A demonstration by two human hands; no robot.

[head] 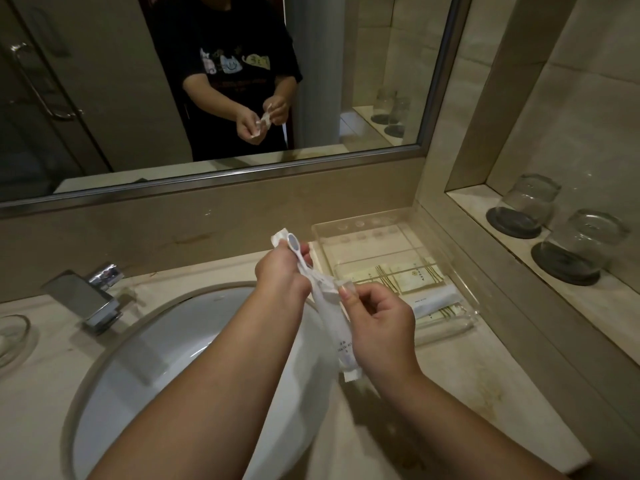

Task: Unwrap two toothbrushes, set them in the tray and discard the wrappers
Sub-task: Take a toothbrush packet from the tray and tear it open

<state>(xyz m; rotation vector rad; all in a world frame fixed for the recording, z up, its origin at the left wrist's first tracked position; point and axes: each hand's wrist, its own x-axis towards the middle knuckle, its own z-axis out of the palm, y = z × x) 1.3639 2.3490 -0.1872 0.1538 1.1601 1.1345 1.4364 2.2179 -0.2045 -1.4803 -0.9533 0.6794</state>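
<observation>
A white toothbrush (297, 249) with a grey-blue head pokes out of the torn top of its white wrapper (341, 344) above the sink's right edge. My left hand (282, 271) grips the toothbrush near its neck together with the torn top of the wrapper. My right hand (375, 323) pinches the wrapper's torn edge between thumb and forefinger, and the wrapper's long lower part hangs down past that palm. The clear acrylic tray (367, 220) stands on the counter to the right, holding several wrapped amenity packets; I cannot tell whether one of them is a toothbrush.
A white sink basin (173, 341) lies below my arms, with a chrome faucet (86, 296) at its left and a glass dish (12, 337) at the far left. Two upturned glasses (528, 202) on dark coasters stand in the right niche. A mirror (104, 98) fills the wall.
</observation>
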